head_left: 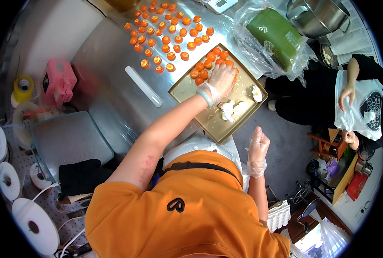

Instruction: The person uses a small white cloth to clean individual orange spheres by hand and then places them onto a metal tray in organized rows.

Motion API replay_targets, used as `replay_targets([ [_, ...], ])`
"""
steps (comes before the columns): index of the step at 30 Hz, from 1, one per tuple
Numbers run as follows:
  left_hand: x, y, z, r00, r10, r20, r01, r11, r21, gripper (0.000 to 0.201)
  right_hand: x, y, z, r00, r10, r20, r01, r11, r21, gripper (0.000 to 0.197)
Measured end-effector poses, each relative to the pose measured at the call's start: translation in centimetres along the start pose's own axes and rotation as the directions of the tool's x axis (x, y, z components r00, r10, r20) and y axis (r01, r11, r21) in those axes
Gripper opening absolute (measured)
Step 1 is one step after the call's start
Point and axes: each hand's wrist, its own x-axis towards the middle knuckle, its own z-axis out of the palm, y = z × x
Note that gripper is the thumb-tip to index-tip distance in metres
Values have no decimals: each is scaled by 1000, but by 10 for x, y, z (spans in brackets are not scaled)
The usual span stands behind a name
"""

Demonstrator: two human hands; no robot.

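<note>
My left hand [223, 82], in a clear plastic glove, reaches into a gold baking tray [186, 97]. Its fingers bend down closed among small orange balls that look like egg yolks [199, 66], and orange shows right at the fingertips. Their tips are partly hidden. Crumpled white pieces [228, 111] and wet streaks lie in the near part of the tray. Off the tray's near right side, my right hand [258, 148] is gloved too and closed in a fist, thumb on top; whatever it may hold is hidden. Many more yolks [165, 40] with pale tops spread over the metal table [109, 56].
A white bar [143, 86] lies left of the tray. A green pack in clear plastic [274, 36] and a steel pot [316, 17] stand at the far right. On the right, a person in an apron [359, 101] stands close. A pink box [59, 81] is leftward.
</note>
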Motion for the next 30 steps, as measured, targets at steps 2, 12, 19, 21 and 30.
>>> replay_targets([
  [2, 19, -3, 7, 998, 56, 4, -56, 998, 39, 24, -3, -1, -6, 999, 29, -21, -29, 1000, -1, 49],
  [12, 63, -4, 10, 817, 299, 494, -525, 739, 421, 17, -14, 13, -15, 997, 33, -73, -29, 998, 55, 47],
  [19, 74, -15, 13, 790, 395, 469, -593, 685, 422, 18, -11, 3, -11, 997, 36, -63, -33, 999, 38, 47],
  [21, 79, -12, 10, 769, 391, 506, -612, 678, 406, 17, -10, 2, -12, 997, 8, -71, -7, 1000, 10, 47],
  [30, 83, -24, -3, 706, 442, 553, -627, 754, 198, 15, -5, 20, -11, 997, -26, -69, 25, 1000, -16, 49],
])
